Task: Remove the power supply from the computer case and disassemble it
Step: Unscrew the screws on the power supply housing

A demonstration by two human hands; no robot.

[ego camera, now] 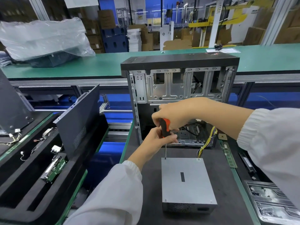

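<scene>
The silver power supply lies flat on the dark mat in front of the open computer case. Its yellow and black cables still run into the case. A screwdriver with a red and black handle stands upright, its tip on the far left corner of the power supply's lid. My right hand grips the top of the handle. My left hand holds the lower handle and shaft.
A removed side panel leans on a black tray at the left, with a circuit board and loose wires beside it. A memory stick lies at the right. A metal plate sits at the lower right. A plastic-wrapped unit rests on the far bench.
</scene>
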